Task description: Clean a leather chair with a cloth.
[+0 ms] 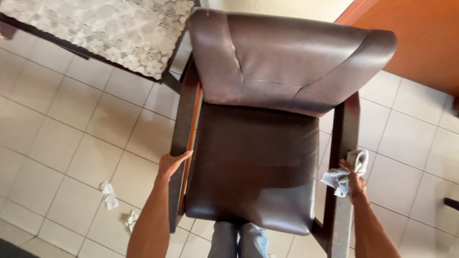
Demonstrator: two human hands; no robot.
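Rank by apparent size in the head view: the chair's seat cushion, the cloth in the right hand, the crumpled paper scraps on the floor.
1. Seat cushion, by far the largest.
2. Cloth, bunched in the right hand.
3. Paper scraps, each smaller-looking, though they lie farther from the camera, so that gap is unsure.

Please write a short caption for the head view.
Left hand grips brown armchair armrest; right hand presses crumpled cloth on the other.

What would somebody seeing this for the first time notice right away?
A big dark brown leather armchair fills the middle of the view, its backrest cracked along a seam. The left hand grips its left armrest, while the right hand presses a crumpled pale cloth on the right armrest. Wadded paper scraps lie on the tiled floor at left.
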